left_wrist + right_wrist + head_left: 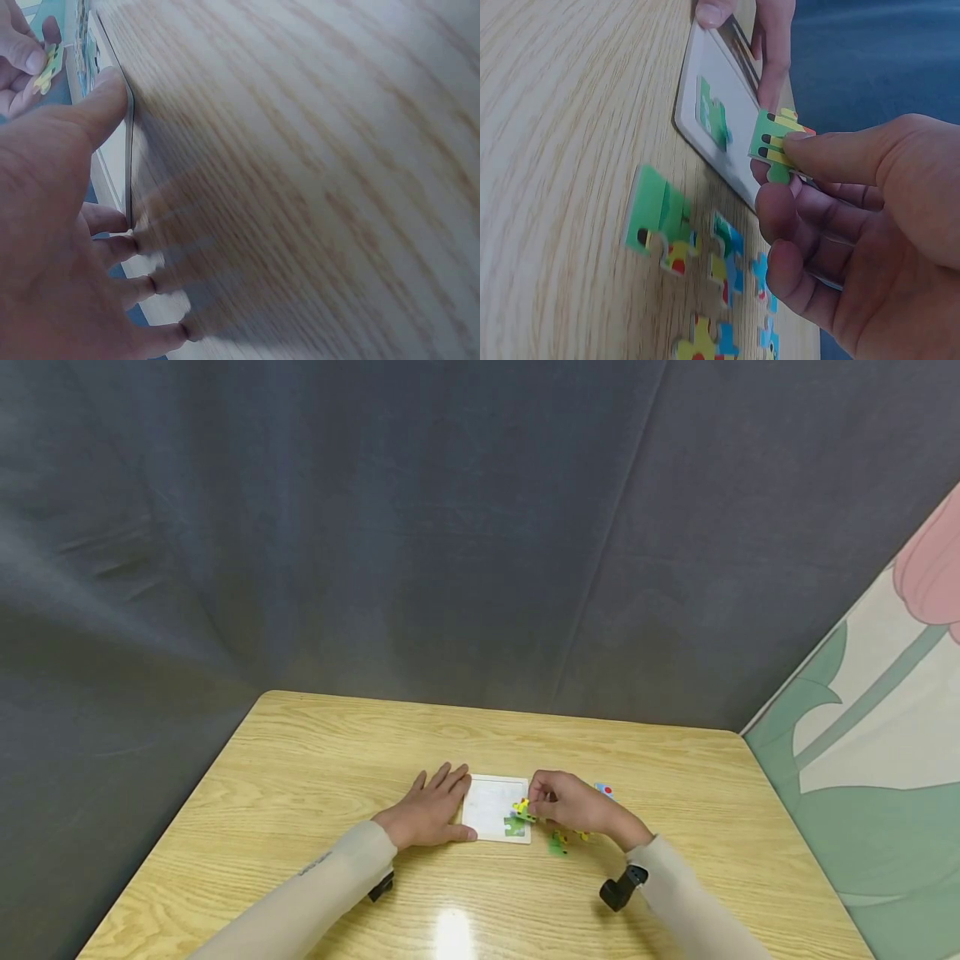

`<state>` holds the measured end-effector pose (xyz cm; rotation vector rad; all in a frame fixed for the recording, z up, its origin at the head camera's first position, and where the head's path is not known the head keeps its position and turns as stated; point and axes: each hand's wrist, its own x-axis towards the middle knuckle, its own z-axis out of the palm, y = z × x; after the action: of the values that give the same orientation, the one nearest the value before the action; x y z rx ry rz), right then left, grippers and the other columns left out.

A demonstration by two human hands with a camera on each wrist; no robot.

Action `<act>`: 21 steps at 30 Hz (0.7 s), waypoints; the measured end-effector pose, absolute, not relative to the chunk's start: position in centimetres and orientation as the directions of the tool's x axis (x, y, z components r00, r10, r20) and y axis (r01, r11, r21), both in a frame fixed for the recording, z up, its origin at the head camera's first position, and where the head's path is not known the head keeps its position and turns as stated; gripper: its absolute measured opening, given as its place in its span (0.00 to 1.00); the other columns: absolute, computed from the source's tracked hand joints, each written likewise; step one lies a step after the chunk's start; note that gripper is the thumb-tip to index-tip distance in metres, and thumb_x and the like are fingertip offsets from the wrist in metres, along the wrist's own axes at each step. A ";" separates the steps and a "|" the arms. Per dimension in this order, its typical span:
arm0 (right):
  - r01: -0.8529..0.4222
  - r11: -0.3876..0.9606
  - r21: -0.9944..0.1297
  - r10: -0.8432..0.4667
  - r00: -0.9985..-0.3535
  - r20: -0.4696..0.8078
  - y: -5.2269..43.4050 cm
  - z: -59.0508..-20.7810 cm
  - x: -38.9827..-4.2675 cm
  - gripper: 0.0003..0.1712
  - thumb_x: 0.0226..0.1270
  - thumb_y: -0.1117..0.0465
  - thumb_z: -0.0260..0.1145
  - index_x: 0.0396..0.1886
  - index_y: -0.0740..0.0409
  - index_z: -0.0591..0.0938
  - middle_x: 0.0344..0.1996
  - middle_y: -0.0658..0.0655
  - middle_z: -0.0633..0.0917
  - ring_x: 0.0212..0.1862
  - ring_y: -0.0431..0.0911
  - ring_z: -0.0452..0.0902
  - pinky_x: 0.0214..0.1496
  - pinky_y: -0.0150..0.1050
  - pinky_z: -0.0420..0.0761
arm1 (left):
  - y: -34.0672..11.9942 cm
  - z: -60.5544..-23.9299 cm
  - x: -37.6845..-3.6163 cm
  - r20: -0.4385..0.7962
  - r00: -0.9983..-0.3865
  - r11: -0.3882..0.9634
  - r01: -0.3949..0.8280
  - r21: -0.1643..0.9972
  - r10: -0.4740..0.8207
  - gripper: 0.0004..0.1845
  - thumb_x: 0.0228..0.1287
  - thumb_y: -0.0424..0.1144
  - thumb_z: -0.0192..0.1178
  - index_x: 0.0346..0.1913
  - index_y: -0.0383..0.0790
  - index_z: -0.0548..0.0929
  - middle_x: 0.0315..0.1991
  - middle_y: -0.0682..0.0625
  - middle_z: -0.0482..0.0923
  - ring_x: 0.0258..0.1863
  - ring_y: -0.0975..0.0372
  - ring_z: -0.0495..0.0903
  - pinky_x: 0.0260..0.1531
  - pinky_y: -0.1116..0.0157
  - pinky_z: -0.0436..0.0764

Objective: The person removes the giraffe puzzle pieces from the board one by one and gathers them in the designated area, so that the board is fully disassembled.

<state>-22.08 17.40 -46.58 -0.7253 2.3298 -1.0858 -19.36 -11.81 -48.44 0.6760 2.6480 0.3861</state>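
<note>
A white puzzle tray with a raised rim lies on the table. One green puzzle piece sits in its near right corner. My left hand is spread flat at the tray's left side, thumb and fingertips on its edge. Between thumb and fingers, my right hand pinches a green and yellow puzzle piece with dark spots. That piece is held over the tray's right side, above the corner piece in the head view.
Several loose puzzle pieces lie right of the tray, among them a green one, a yellow and blue one and a blue one with a red dot. A dark curtain hangs behind the wooden table.
</note>
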 end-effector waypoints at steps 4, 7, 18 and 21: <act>-0.271 0.556 -0.786 -0.623 -0.761 -0.178 18.1 -46.7 -22.0 0.05 0.78 0.65 0.67 0.40 0.62 0.80 0.28 0.51 0.80 0.23 0.38 0.70 0.26 0.30 0.72 | -11.8 -48.2 -19.2 -0.290 -0.814 0.848 0.401 0.348 0.504 0.51 0.75 0.66 0.60 0.87 0.39 0.53 0.90 0.45 0.44 0.89 0.45 0.44 0.85 0.36 0.50; -0.267 0.551 -0.791 -0.624 -0.761 -0.178 18.7 -46.7 -21.9 0.05 0.78 0.66 0.66 0.40 0.63 0.80 0.29 0.52 0.80 0.23 0.39 0.72 0.25 0.31 0.73 | -11.8 -48.2 -19.2 -0.288 -0.813 0.845 0.400 0.355 0.506 0.51 0.75 0.65 0.60 0.87 0.39 0.53 0.90 0.44 0.44 0.89 0.45 0.44 0.84 0.35 0.50; -0.245 0.560 -0.792 -0.617 -0.761 -0.201 20.4 -46.8 -21.4 0.05 0.81 0.66 0.64 0.40 0.61 0.79 0.31 0.57 0.81 0.24 0.40 0.72 0.24 0.31 0.74 | -12.0 -48.5 -19.3 -0.287 -0.807 0.837 0.403 0.370 0.516 0.51 0.75 0.64 0.60 0.87 0.38 0.52 0.90 0.44 0.43 0.89 0.44 0.42 0.84 0.34 0.48; -0.243 0.571 -0.784 -0.609 -0.766 -0.206 20.8 -46.7 -21.4 0.05 0.81 0.65 0.64 0.41 0.62 0.79 0.31 0.54 0.80 0.23 0.38 0.71 0.24 0.31 0.74 | -11.9 -48.4 -19.3 -0.290 -0.808 0.839 0.401 0.367 0.513 0.51 0.75 0.64 0.60 0.87 0.39 0.53 0.90 0.44 0.44 0.89 0.44 0.42 0.84 0.34 0.49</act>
<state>-21.35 20.80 -46.74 -0.6840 2.3456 -1.0720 -19.27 -11.95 -48.36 0.6831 2.6381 0.4090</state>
